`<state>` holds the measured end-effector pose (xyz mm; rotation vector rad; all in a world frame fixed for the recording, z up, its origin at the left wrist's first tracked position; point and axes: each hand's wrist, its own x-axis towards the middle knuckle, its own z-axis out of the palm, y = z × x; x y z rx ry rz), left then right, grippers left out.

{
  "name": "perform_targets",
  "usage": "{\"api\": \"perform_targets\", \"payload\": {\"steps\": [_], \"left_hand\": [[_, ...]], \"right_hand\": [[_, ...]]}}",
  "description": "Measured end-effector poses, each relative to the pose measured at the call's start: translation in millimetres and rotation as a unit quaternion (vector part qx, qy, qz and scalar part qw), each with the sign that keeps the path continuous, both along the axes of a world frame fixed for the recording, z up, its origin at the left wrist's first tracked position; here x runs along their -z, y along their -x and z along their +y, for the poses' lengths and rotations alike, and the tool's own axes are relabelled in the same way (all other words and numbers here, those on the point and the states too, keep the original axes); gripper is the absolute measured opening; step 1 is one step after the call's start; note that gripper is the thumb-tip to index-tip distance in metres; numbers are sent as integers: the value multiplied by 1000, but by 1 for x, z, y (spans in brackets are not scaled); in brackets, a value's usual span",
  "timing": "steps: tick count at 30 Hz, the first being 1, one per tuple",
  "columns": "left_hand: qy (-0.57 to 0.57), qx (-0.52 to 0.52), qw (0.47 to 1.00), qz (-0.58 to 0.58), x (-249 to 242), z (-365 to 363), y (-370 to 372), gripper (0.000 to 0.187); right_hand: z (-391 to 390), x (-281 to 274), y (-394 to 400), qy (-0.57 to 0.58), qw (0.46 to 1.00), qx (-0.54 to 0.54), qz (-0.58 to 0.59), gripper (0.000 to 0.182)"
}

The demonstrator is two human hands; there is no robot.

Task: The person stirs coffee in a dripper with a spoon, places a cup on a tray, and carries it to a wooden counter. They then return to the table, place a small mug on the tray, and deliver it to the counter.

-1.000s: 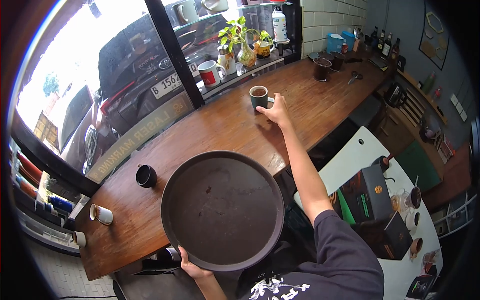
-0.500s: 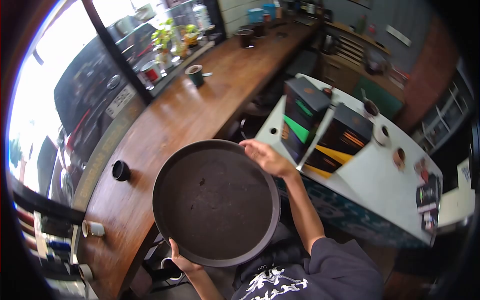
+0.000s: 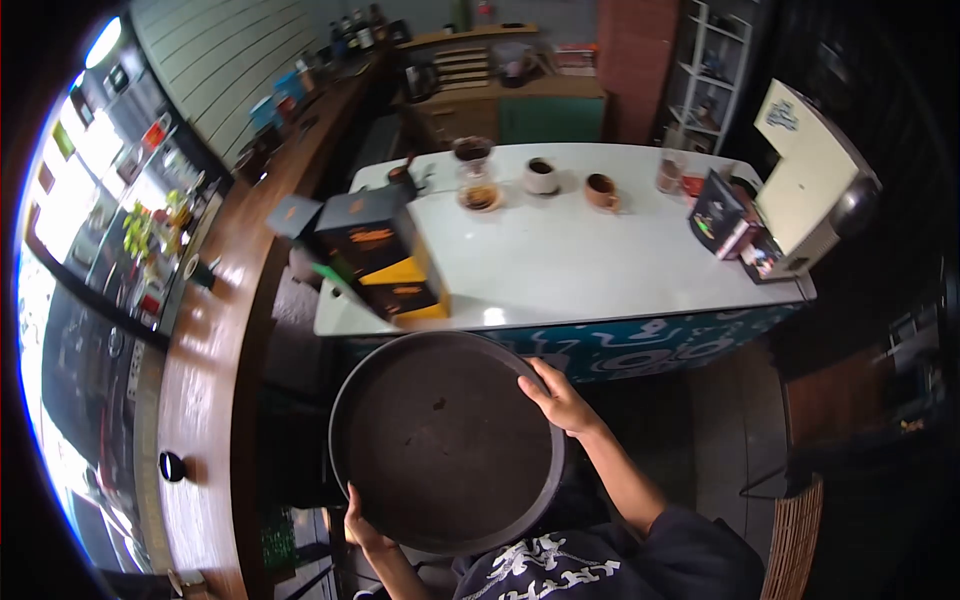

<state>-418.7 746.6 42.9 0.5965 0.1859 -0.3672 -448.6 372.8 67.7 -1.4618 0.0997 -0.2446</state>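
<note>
I carry a round dark brown tray (image 3: 440, 440) in front of my chest, and nothing lies on it. My left hand (image 3: 361, 522) grips its near rim from below. My right hand (image 3: 556, 399) holds its right rim, fingers curled over the edge. Ahead is a white table (image 3: 560, 260) with black and yellow boxes (image 3: 385, 255) at its left end. The green cup (image 3: 198, 271) stands far off on the wooden counter (image 3: 205, 350) to my left.
On the white table stand a glass coffee server (image 3: 476, 180), a white cup (image 3: 541, 175), a brown cup (image 3: 602, 190), a glass (image 3: 669, 174) and a white machine (image 3: 815, 190). A small black cup (image 3: 172, 466) sits on the counter. A wicker seat (image 3: 800, 535) is at the lower right.
My right hand left the green cup on the counter and took the tray's right rim. I have turned right, away from the counter, so the white table now lies ahead.
</note>
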Motion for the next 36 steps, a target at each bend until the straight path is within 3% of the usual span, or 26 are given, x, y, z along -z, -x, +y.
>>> {"api": "perform_targets", "payload": {"steps": [4, 6, 11, 12, 14, 15, 18, 21, 26, 27, 28, 30, 31, 33, 34, 36], "left_hand": [[-14, 59, 998, 23, 6, -96, 10, 43], [37, 125, 991, 21, 24, -132, 13, 44], [1, 119, 992, 51, 18, -235, 39, 54], [38, 139, 989, 14, 18, -248, 41, 58], [-49, 155, 987, 15, 16, -272, 41, 65], [-156, 151, 976, 27, 21, -279, 38, 72], [-338, 96, 935, 56, 32, -298, 21, 66], [-372, 42, 922, 93, 38, -315, 2, 60], [-359, 63, 928, 80, 49, -322, -27, 56], [-365, 48, 926, 86, 55, -322, -31, 56], [-370, 32, 924, 94, 61, -321, -32, 55], [-358, 24, 928, 104, 69, -316, -32, 54], [-348, 9, 932, 98, 68, -316, -29, 54], [-339, -22, 936, 94, 63, -318, -26, 54], [-336, -31, 936, 101, 59, -320, -22, 53], [-328, -62, 935, 118, 56, -329, -13, 53]], "right_hand": [[-77, 10, 54, -5, 994, 103, 41, 33], [-118, 16, 73, 16, 989, 128, 65, 32], [-206, 17, 86, 62, 979, 178, 78, 29], [-222, 19, 81, 76, 981, 164, 69, 29], [-248, 26, 72, 92, 981, 141, 99, 24], [-255, 27, 64, 93, 981, 146, 88, 25], [-271, 32, 39, 126, 980, 133, 79, 33], [-284, 37, 10, 136, 979, 120, 96, 31], [-328, 53, -51, 123, 983, 105, 89, 24], [-339, 53, -66, 182, 971, 136, 81, 24], [-349, 56, -84, 237, 951, 189, 53, 28], [-370, 58, -117, 275, 929, 238, 75, 54], [-379, 67, -135, 273, 932, 228, 72, 54], [-394, 82, -170, 443, 843, 305, -8, 87], [-396, 78, -183, 441, 849, 291, -16, 87], [-400, 66, -207, 407, 871, 254, 106, 108]]}}
